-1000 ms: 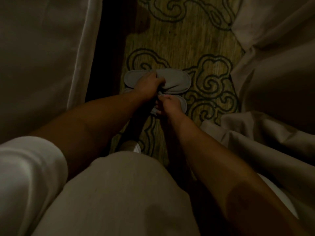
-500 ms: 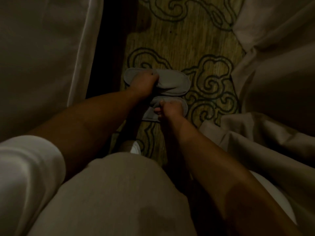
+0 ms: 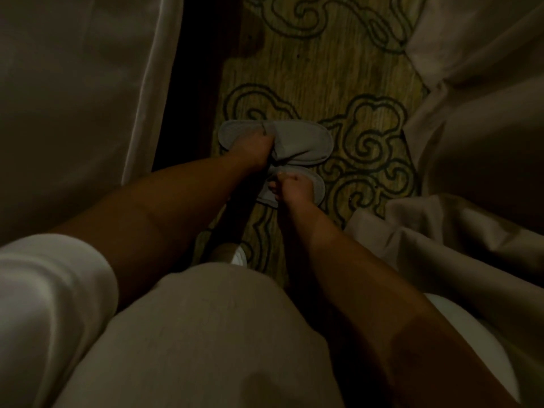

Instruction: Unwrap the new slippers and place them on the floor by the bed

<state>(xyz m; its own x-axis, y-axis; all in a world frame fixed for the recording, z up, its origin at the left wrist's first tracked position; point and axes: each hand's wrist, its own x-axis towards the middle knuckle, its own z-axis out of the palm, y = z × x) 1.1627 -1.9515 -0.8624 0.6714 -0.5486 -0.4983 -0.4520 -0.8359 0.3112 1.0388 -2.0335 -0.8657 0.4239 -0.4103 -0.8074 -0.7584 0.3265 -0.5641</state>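
Pretty dim shot, looking straight down at a patterned carpet [image 3: 329, 69] with dark swirly outlines on it. Two pale grey slippers sit on the carpet close to the middle of the view, lying crosswise with toes pointing to 3 o'clock. The far slipper [image 3: 297, 142] is at about 12 o'clock from the near slipper [image 3: 318, 184], and the two are touching or just about touching along their long edges.

The left hand [image 3: 253, 151] is on the far slipper, fingers curled in at the opening of the upper, gripping the fabric there so it bunches a bit. The right hand [image 3: 294, 187] is on top of the near slipper, fingers tucked into a fist shape with the thumb at the slipper's edge, looks like it's pinching it, though it's too dark to be totally sure how much fabric it has.

Pale bedding [image 3: 73, 113] hangs down at 9 o'clock, and more rumpled sheet [image 3: 471, 142] fills the 3 o'clock side. A white sleeve [image 3: 44, 290] shows at 8 o'clock.
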